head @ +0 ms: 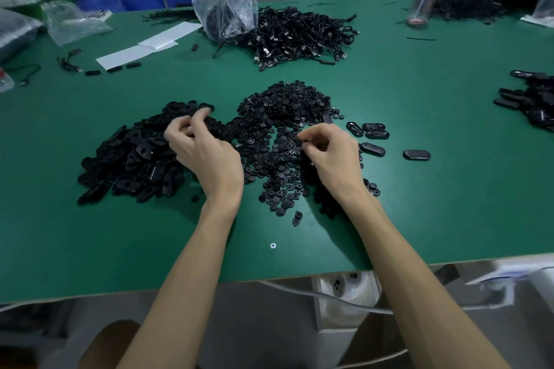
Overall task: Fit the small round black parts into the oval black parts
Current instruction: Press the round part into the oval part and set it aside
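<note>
a heap of small round black plastic parts point(287, 111) lies mid-table, touching at its left edge a pile of oval black plastic parts point(132, 159). the right hand point(329, 156), fingers curled, pinches what looks like one round part point(300, 137) between thumb and forefinger. the left hand point(204, 150) hovers over the oval pile with fingers bent; motion blur hides whether it grips anything. a few ovals point(371, 149) lie apart to the right on the green table point(419, 204), and a tangle of black cables point(299, 36) sits beyond. the likely risks: the tiny part slipping from a light pinch back into the heap, the two touching piles mixing, and stray rounds point(296, 218) at the near side being swept off by a forearm.
</note>
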Motion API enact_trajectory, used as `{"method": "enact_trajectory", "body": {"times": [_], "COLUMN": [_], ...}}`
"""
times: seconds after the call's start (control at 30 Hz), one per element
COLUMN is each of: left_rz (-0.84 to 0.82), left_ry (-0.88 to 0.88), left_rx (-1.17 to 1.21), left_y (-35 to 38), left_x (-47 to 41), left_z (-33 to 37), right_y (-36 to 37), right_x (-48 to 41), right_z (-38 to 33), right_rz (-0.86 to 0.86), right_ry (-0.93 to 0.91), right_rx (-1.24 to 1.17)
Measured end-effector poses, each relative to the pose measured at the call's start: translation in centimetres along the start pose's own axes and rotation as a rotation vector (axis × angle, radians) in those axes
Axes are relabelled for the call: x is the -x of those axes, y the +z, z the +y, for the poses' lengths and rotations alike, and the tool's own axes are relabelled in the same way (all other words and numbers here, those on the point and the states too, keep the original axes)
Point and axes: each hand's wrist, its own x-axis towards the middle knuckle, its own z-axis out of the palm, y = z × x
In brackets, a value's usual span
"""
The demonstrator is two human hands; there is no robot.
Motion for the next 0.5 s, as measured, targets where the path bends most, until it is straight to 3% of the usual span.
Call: {"method": "enact_trajectory", "body": {"times": [0.13,0.2,0.37,0.5], "left_rz": [-0.283,-0.347,-0.343,-0.287], "left_ry": [0.113,0.117,0.114,0.124], "left_rx": [-0.256,-0.319,-0.375,-0.263], "left_y": [0.29,0.29,0.38,0.48], "left_x": [0.37,0.55,0.58,0.61], "left_z": [-0.53,-0.67,-0.70,-0.66], "right_y": [-0.01,-0.01,0.07,0.03], "right_x": [0.02,0.03,-0.02,0.02], "right_z": [-0.03,-0.04,-0.03,-0.16], "right_rz": [0.002,0.003,0.011,0.034], "right_ry": [0.003,0.005,0.017,0.024], "right_rx": [0.003,0.005,-0.010,-0.038]}}
